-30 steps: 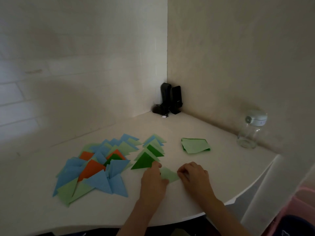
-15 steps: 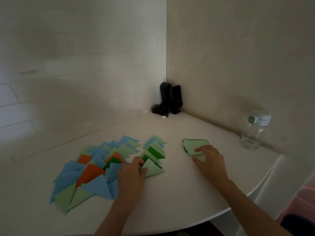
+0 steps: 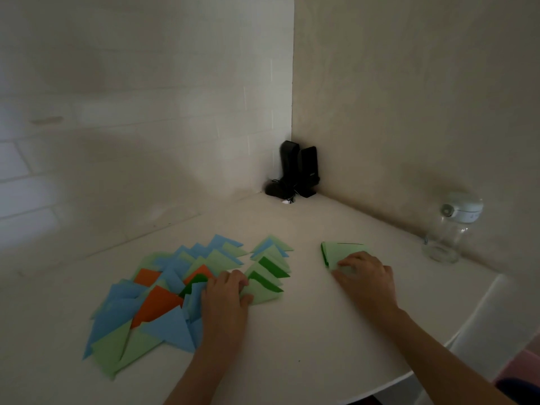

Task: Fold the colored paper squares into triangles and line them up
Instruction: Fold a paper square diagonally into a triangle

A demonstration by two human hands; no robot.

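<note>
1. The left hand [image 3: 225, 299], just below the frame's middle, lies with curled fingertips [image 3: 238, 283] pinching or pressing the near corner of a light green triangle [image 3: 263, 293]; which of the two I cannot tell.
2. The right hand [image 3: 366, 277], right of centre, rests on the stack of green squares [image 3: 339, 251], its fingers bent over the top sheet, seemingly pinching its near edge.
3. That triangle is the nearest of a short overlapping row [image 3: 270, 266] running up the frame; a looser spread of blue, orange and green triangles [image 3: 152, 302] fills the lower left.
4. Handling, as I judge it: the paper is light, thin and limp, and slides easily on the smooth white table [image 3: 306, 346]. A single sheet is best lifted by a corner or edge, peeled off so the sheets beneath stay put; folded pieces are best nudged flat.
5. Two black speakers [image 3: 298, 168] stand in the corner and a clear jar [image 3: 450, 229] at far right.
</note>
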